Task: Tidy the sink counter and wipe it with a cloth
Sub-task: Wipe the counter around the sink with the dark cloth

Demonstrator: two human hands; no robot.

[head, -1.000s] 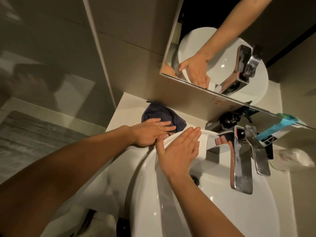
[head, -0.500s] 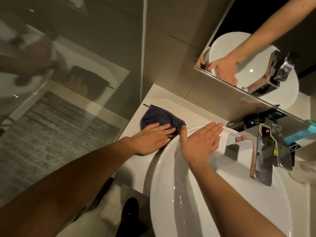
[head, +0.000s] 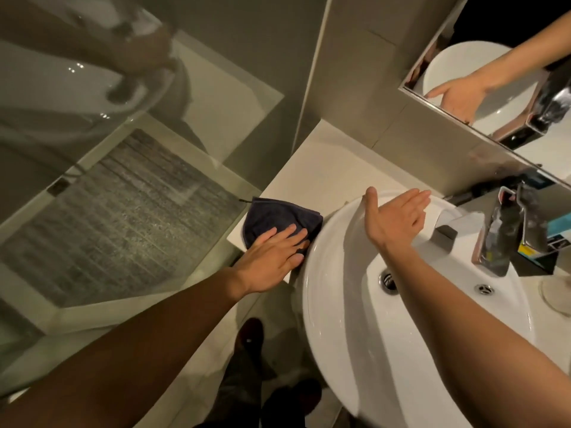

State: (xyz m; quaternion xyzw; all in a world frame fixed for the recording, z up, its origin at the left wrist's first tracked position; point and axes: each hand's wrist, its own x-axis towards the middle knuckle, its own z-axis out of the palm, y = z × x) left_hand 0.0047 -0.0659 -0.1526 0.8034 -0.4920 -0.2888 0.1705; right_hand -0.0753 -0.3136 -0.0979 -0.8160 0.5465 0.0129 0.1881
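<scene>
A dark blue cloth (head: 272, 216) lies on the pale counter (head: 321, 168) left of the white basin (head: 336, 304). My left hand (head: 272, 261) presses flat on the cloth's near edge, fingers spread and extended, at the counter's front edge. My right hand (head: 392, 217) hovers open above the basin's far rim, palm turned left, holding nothing.
A chrome faucet (head: 506, 233) stands at the basin's right. Boxes and a dark bottle sit behind it under the mirror (head: 494, 88). A glass (head: 556, 291) stands at the far right. A glass shower panel (head: 123, 211) is to the left, floor below.
My left hand has drawn the cloth back along the counter toward the front edge. My right hand stays over the basin rim. The camera has swung left and down.
</scene>
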